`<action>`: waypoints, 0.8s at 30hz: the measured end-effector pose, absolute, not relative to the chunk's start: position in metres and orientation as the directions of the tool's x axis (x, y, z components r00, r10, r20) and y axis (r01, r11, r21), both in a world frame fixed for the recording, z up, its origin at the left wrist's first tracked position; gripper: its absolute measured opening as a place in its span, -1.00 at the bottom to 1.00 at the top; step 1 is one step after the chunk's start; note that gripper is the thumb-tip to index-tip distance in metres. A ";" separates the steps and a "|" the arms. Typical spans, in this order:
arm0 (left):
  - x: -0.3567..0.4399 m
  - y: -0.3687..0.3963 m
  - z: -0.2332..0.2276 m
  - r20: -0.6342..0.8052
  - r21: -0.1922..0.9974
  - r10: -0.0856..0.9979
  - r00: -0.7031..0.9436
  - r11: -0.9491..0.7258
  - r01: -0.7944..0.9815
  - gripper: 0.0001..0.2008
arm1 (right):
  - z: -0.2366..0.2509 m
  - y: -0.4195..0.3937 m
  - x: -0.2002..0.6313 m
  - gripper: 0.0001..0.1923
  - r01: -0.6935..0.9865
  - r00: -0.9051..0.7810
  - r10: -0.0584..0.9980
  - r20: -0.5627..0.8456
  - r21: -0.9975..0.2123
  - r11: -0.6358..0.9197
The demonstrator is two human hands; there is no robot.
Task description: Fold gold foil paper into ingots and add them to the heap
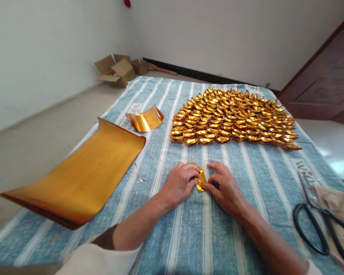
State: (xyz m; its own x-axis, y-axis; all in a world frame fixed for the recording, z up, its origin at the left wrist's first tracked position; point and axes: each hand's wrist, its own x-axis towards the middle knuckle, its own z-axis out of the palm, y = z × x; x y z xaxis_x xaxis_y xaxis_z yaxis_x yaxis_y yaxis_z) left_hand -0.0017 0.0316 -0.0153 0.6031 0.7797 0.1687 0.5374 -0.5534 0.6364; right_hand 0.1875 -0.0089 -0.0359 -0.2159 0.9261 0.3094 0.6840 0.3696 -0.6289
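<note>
A small folded piece of gold foil paper (201,180) lies between my two hands, low over the striped cloth. My left hand (181,183) is closed on its left side, the fingertips pressing on the folds. On the other side, my right hand (224,188) has its thumb at the paper's lower right edge and bent fingers close by, with the index finger held apart. Beyond the hands, folded gold paper ingots (232,118) stand in tight rows. To the left are a large curled gold sheet (77,173) and a smaller curved stack of gold paper (146,119).
A blue and white striped cloth (157,236) covers the table. Black-handled scissors (311,229) lie at the right edge beside a beige fabric item (338,206). Gold scraps (141,179) lie left of my hands. Open cardboard boxes (119,71) stand on the floor behind.
</note>
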 end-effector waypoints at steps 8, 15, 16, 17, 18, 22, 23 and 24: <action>-0.001 0.031 -0.013 0.159 0.628 0.776 0.611 -0.557 0.544 -0.86 | -0.036 -0.009 0.187 -0.85 0.680 -0.237 0.921 0.310 -0.624 0.385; -0.001 0.032 -0.014 0.168 0.648 0.777 0.606 -0.550 0.526 -0.85 | -0.038 -0.009 0.183 -0.86 0.718 -0.222 0.918 0.330 -0.581 0.383; -0.002 0.032 -0.015 0.173 0.651 0.779 0.603 -0.550 0.524 -0.85 | -0.039 -0.009 0.182 -0.87 0.721 -0.221 0.918 0.331 -0.579 0.382; -0.002 0.033 -0.016 0.179 0.653 0.780 0.600 -0.550 0.521 -0.86 | -0.039 -0.010 0.182 -0.87 0.721 -0.222 0.918 0.330 -0.578 0.382; -0.002 0.033 -0.017 0.184 0.655 0.780 0.598 -0.551 0.517 -0.86 | -0.039 -0.010 0.182 -0.88 0.721 -0.225 0.917 0.329 -0.577 0.384; -0.002 0.033 -0.019 0.190 0.653 0.777 0.599 -0.556 0.514 -0.88 | -0.040 -0.010 0.182 -0.88 0.710 -0.222 0.915 0.338 -0.587 0.389; -0.002 0.033 -0.018 0.190 0.653 0.778 0.599 -0.556 0.515 -0.88 | -0.040 -0.010 0.181 -0.87 0.710 -0.214 0.915 0.342 -0.589 0.386; -0.003 0.033 -0.018 0.189 0.654 0.779 0.598 -0.554 0.515 -0.88 | -0.041 -0.010 0.181 -0.85 0.712 -0.207 0.915 0.345 -0.588 0.383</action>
